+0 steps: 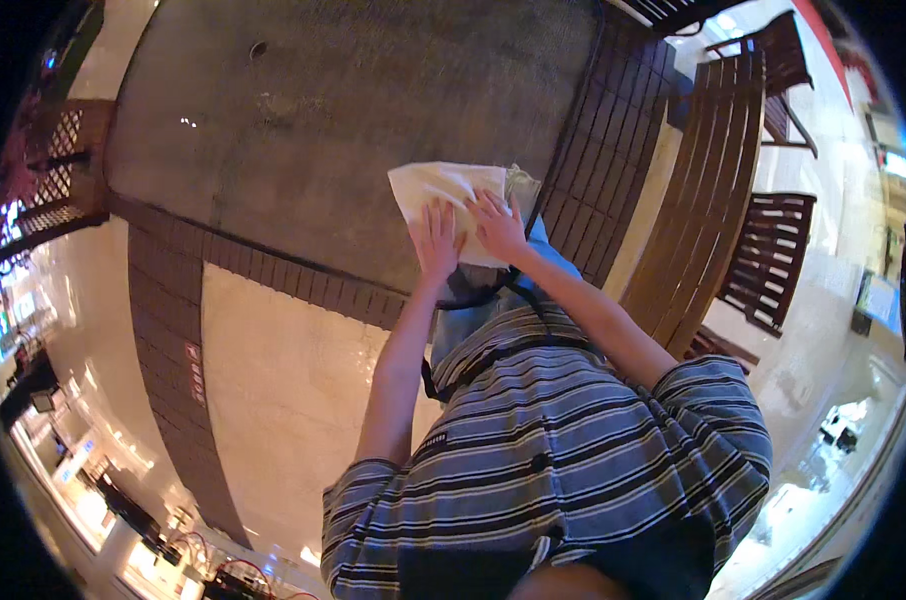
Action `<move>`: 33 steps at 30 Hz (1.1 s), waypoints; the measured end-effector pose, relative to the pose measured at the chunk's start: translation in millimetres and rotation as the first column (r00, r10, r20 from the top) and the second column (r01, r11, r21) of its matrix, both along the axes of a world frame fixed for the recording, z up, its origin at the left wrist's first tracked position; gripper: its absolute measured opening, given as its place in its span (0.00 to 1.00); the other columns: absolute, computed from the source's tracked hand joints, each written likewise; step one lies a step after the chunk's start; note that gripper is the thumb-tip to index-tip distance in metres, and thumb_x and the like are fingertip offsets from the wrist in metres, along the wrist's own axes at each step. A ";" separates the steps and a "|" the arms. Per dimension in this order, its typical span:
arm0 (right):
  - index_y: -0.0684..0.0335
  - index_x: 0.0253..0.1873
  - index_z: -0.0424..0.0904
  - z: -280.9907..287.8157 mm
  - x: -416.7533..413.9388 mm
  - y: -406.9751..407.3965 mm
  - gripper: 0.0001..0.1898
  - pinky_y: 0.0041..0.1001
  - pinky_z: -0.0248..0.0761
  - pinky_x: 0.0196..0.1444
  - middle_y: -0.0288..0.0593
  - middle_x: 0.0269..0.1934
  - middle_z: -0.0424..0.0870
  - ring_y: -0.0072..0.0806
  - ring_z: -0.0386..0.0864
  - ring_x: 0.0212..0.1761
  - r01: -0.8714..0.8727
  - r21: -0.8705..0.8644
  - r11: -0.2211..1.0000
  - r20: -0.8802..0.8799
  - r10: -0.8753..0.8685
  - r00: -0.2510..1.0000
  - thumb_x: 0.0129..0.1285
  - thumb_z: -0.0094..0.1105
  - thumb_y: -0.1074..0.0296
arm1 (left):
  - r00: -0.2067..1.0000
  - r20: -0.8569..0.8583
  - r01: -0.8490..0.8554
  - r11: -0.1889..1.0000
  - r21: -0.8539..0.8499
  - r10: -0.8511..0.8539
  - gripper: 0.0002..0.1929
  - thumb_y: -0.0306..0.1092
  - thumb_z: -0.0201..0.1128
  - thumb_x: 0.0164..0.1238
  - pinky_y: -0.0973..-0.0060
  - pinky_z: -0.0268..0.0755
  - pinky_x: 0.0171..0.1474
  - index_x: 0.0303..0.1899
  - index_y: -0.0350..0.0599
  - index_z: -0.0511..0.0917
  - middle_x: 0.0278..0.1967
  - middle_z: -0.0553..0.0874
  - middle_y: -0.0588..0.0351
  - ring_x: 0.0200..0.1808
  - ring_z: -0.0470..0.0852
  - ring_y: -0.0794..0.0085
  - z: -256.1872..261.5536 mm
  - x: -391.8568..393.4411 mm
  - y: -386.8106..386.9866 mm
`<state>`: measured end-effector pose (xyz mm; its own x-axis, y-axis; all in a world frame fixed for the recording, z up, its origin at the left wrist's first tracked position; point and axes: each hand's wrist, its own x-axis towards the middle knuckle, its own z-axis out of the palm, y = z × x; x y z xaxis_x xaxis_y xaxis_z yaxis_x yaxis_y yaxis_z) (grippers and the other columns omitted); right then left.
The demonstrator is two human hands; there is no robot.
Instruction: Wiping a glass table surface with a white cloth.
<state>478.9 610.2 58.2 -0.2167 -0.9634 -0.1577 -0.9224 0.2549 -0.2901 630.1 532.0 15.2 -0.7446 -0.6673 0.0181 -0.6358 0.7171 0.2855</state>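
Note:
A white sheet (453, 180), cloth or paper, lies in front of my body at about knee height. My left hand (436, 236) rests flat on it, fingers stretched towards its far edge. On the right side of the same sheet, my right hand (498, 229) lies with its fingers slightly spread. A crumpled, see-through wrapper or bag (524, 189) sticks out past the sheet's right edge. What supports the sheet is mostly hidden; light blue trousers (558, 251) show just beside it. A dark strap (531, 304) hangs at my waist.
A long slatted wooden table (697, 187) stands to the right, with wooden chairs (769, 262) along its far side. Dark paving (348, 112) with a brick border (295, 281) spreads ahead. At the left is a wooden lattice panel (59, 161). Cables and a dark device (231, 581) sit lower left.

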 end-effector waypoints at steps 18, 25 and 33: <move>0.48 0.71 0.59 -6.3 -170.4 -154.2 0.34 0.61 0.42 0.70 0.40 0.74 0.53 0.34 0.53 0.76 -0.318 0.005 0.948 0.030 0.318 0.948 0.59 0.58 0.58 | 0.807 0.283 -0.553 0.831 0.054 0.518 0.34 0.54 0.49 0.70 0.31 0.37 0.66 0.74 0.57 0.52 0.76 0.47 0.57 0.77 0.44 0.58 4.1 -180.2 -65.9; 0.53 0.71 0.59 -6.8 -181.5 -97.6 0.33 0.61 0.40 0.71 0.40 0.74 0.53 0.31 0.52 0.76 -0.431 0.061 0.900 0.022 0.430 0.902 0.61 0.54 0.58 | 0.781 0.261 -0.621 0.750 0.228 0.567 0.34 0.41 0.49 0.68 0.29 0.32 0.67 0.75 0.56 0.50 0.77 0.45 0.55 0.77 0.41 0.56 18.1 -189.4 9.5; 0.54 0.73 0.57 2.3 -186.2 -79.6 0.39 0.57 0.33 0.73 0.38 0.76 0.49 0.31 0.45 0.78 -0.274 0.227 0.935 0.040 0.272 0.962 0.60 0.54 0.45 | 0.759 0.238 -0.646 0.744 0.170 0.606 0.34 0.46 0.50 0.68 0.30 0.34 0.67 0.74 0.54 0.51 0.76 0.50 0.51 0.76 0.47 0.55 0.7 -211.2 41.9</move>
